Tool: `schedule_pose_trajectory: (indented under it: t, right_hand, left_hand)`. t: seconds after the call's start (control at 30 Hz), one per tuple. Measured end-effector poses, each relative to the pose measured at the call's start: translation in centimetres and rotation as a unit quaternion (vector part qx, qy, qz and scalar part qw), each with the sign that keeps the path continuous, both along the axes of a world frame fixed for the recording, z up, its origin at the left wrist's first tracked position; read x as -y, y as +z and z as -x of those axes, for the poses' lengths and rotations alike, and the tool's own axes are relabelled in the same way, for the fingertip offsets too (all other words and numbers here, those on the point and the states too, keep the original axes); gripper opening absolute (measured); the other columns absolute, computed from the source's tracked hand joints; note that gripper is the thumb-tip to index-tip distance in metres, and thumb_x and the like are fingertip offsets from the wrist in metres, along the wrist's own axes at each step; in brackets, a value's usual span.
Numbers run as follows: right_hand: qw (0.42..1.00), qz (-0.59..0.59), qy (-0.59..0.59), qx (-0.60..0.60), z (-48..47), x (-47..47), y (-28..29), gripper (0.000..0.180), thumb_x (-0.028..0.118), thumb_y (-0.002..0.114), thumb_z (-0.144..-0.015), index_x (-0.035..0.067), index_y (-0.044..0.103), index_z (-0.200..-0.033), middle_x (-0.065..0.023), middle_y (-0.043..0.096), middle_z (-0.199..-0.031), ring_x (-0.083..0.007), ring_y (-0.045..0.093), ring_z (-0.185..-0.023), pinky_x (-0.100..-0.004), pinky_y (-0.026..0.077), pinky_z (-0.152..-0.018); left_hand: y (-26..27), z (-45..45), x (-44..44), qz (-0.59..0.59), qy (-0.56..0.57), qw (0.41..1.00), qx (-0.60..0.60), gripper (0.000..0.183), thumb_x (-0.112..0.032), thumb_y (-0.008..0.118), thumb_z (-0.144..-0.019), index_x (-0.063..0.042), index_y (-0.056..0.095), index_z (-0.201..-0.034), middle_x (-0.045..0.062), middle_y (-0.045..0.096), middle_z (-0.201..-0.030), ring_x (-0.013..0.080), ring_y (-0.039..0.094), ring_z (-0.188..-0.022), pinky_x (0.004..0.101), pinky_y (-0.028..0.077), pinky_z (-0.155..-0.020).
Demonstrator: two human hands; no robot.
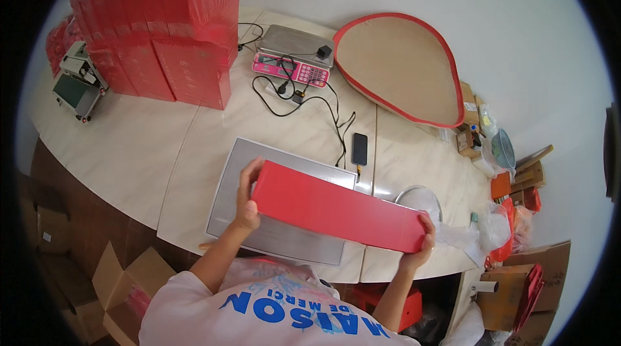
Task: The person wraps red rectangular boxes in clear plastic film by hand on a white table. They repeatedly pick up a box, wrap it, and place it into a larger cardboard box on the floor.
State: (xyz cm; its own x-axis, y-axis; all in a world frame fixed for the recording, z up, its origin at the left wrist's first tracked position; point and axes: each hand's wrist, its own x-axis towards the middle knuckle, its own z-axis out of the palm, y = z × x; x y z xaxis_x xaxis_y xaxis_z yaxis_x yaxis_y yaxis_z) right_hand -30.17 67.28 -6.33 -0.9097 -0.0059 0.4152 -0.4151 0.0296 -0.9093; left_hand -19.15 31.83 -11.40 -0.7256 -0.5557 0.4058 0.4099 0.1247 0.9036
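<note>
A long red box (335, 205) is held up between my two hands, over the near part of the table (189, 171). Its left end is gripped by my left hand (248, 195), thumb on the near side. At the other end, my right hand (421, 244) clasps the box's right edge. Under it lies a grey rectangular mat or board (233, 210) with a pale border; the box covers part of it. A round metal-rimmed dish (422, 193) is partly hidden behind the box's right end.
Tall stacked red boxes in film (160, 30) stand at the back left, beside a small machine (80, 86). A pink-fronted digital scale (291, 69), black cables (318, 98) and a smartphone (359, 149) lie ahead. A red-rimmed shallow tray (398, 64) leans right. An open cardboard box (114, 273) sits lower left.
</note>
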Motion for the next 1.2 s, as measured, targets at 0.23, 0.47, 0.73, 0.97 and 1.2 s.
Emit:
schedule_pose_trajectory:
  t: [0.23, 0.47, 0.73, 0.97, 1.2]
  right_hand:
    - [0.998, 0.029, 0.056, 0.024, -0.2, 6.1, -1.3, 0.055, 0.043, 0.042, -0.086, -0.003, 0.056, -0.112, -0.0161, 0.053, -0.123, -0.026, 0.045, -0.121, -0.0378, 0.03, -0.104]
    - [0.991, 0.03, 0.128, 0.033, -1.4, 14.7, -2.2, 0.061, 0.049, 0.044, -0.085, -0.004, 0.054, -0.113, -0.015, 0.051, -0.122, -0.0253, 0.044, -0.12, -0.0362, 0.028, -0.104]
    - [0.971, 0.039, 0.238, -0.012, -4.0, 22.0, -3.1, 0.062, 0.057, 0.041, -0.086, 0.003, 0.055, -0.114, -0.0205, 0.039, -0.128, -0.0324, 0.035, -0.122, -0.0443, 0.023, -0.104]
    - [0.978, 0.058, 0.202, -0.008, -2.7, 18.8, -3.3, 0.068, 0.064, 0.042, -0.085, 0.002, 0.055, -0.11, -0.0192, 0.042, -0.124, -0.0312, 0.04, -0.118, -0.0421, 0.028, -0.101]
    - [0.993, 0.068, 0.091, -0.013, -1.2, 10.8, -4.1, 0.069, 0.063, 0.044, -0.083, 0.0, 0.056, -0.109, -0.0194, 0.043, -0.127, -0.0298, 0.041, -0.121, -0.0409, 0.029, -0.103]
  left_hand:
    - [0.6, -1.9, 5.4, -0.019, 0.019, 1.0, 0.011, 0.111, -0.085, 0.04, -0.07, 0.002, 0.026, -0.137, 0.016, 0.047, -0.126, 0.0243, 0.046, -0.116, 0.0385, 0.035, -0.098]
    - [0.2, -6.6, 12.7, -0.017, 0.114, 0.993, 0.029, 0.105, -0.081, 0.038, -0.072, 0.001, 0.031, -0.136, 0.015, 0.047, -0.127, 0.0234, 0.044, -0.118, 0.0364, 0.032, -0.101]
    - [1.2, -13.1, 18.9, -0.076, 0.181, 0.98, 0.03, 0.082, -0.065, 0.03, -0.086, 0.0, 0.037, -0.136, 0.011, 0.044, -0.135, 0.0209, 0.04, -0.125, 0.033, 0.027, -0.106]
    - [1.7, -11.1, 17.0, -0.075, 0.154, 0.985, 0.031, 0.081, -0.065, 0.028, -0.087, -0.001, 0.037, -0.136, 0.01, 0.045, -0.133, 0.0198, 0.041, -0.123, 0.0321, 0.029, -0.103]
    - [1.6, -3.0, 10.9, -0.072, 0.015, 0.996, 0.042, 0.08, -0.065, 0.026, -0.087, -0.002, 0.038, -0.136, 0.009, 0.046, -0.132, 0.0186, 0.043, -0.121, 0.0312, 0.031, -0.1]
